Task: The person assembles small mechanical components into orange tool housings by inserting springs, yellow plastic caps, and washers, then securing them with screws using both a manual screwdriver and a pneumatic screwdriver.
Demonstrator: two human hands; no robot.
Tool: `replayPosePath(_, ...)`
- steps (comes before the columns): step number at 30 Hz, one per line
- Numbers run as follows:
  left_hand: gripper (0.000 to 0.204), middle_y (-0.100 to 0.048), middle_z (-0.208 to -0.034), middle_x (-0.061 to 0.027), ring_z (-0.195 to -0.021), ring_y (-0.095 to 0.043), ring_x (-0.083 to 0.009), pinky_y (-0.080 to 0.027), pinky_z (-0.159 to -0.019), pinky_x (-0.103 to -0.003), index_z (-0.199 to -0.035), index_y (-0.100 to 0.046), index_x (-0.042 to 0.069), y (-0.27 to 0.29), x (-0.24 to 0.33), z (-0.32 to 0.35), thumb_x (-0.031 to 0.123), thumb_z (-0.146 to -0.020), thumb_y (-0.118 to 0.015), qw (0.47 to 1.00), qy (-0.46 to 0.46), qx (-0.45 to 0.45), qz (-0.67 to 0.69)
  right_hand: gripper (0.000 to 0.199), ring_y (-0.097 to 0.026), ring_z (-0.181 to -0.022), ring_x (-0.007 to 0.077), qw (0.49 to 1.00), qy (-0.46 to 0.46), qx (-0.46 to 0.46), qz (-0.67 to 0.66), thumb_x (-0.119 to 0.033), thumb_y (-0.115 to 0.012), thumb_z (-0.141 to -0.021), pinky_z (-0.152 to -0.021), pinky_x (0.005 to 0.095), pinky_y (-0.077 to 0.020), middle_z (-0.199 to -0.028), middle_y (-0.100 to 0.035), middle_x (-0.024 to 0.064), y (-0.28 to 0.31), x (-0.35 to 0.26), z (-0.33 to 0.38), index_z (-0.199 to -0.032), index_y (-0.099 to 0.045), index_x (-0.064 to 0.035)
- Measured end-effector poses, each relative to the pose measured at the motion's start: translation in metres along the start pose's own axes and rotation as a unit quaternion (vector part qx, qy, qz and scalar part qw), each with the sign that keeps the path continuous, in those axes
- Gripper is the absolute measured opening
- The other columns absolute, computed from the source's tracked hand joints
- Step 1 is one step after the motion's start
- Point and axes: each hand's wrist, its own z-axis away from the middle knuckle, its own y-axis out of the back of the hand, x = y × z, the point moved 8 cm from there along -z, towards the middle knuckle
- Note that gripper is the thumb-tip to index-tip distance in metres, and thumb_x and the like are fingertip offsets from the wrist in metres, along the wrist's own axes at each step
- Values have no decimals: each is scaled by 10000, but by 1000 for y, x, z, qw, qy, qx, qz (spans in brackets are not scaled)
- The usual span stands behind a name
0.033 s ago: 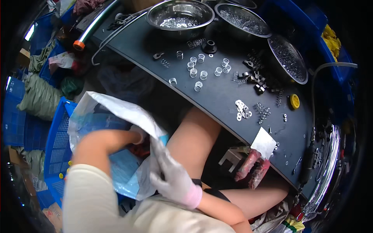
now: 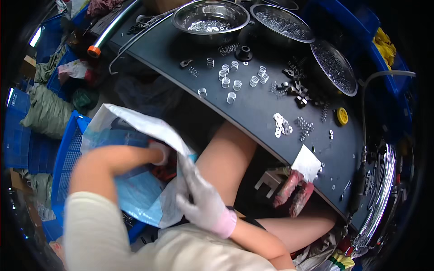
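Observation:
A white and light-blue plastic sack [image 2: 142, 122] gapes open on my left, standing in a blue basket [image 2: 68, 167]. My left hand [image 2: 159, 152], in a pale glove, reaches into the sack. Its fingers are hidden behind the sack's rim, so what it holds does not show. Red and black pieces [image 2: 163, 172] lie just below that hand inside the sack. My right hand [image 2: 202, 198], in a white glove with a pink cuff, grips the sack's near right edge, fingers along the plastic and thumb apart from them.
A dark table [image 2: 181, 63] carries several loose springs [image 2: 225, 82], white washers [image 2: 281, 125], black clamp-like parts [image 2: 298, 95] and a yellow wheel [image 2: 342, 116]. Metal bowls [image 2: 210, 31] of small parts stand along its far side. Two red-wrapped handles [image 2: 300, 198] jut over the near edge.
My left forearm and elbow have swung outward to the left, and more of the red and black pieces shows. My right hand keeps its grip on the sack.

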Motion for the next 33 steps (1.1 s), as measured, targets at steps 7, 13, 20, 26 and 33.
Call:
replayPosePath(7, 331, -650, -768, -144, -733, -654, -240, -512, -683, -356, -945, -638, 49, 377, 20, 177, 274, -711, -578, 923, 240, -229, 194, 709, -414, -1263, 480, 919, 79, 128, 363, -146, -579, -797, -1067, 418, -338, -1390, -402, 293, 19, -27, 5, -1448, -327, -20)
replayPosePath(13, 362, -640, -669, -97, -515, -581, -156, -454, -493, -258, -951, -638, -17, 406, 159, 221, 190, -655, -614, 634, 159, 10, 757, 730, -458, -1225, 232, 959, 28, -97, -266, -141, -619, -808, -1003, 351, -384, -1341, -448, 176, 3, -69, 53, -1435, -287, 30)
replayPosePath(20, 635, -558, -1076, -103, -979, -579, -169, -468, -827, -291, -1329, -393, -47, 401, 206, 135, 227, -797, -605, 724, -40, 277, 631, 532, -476, -662, 37, 960, -73, 95, -253, -245, -585, -912, -588, 200, -422, -803, -526, -14, 66, -73, 114, -1322, -412, 45)
replayPosePath(26, 731, -529, -1144, -60, -888, -590, -170, -497, -734, -293, -1413, -363, 134, 345, 295, 71, 595, -879, -557, 231, -235, -65, 942, 561, -518, -784, 64, 975, -197, 41, -92, -297, -629, -899, -736, 226, -464, -909, -593, 15, 110, -54, 154, -1322, -469, 35)
replayPosePath(33, 569, -536, -1041, -36, -717, -579, -125, -454, -552, -222, -1347, -407, 193, 295, 284, 48, 480, -899, -608, 181, -100, -71, 976, 215, -496, -528, 141, 883, -158, 152, 414, -196, -605, -853, -547, 302, -441, -581, -542, 109, 212, -65, 20, -879, -663, 9)
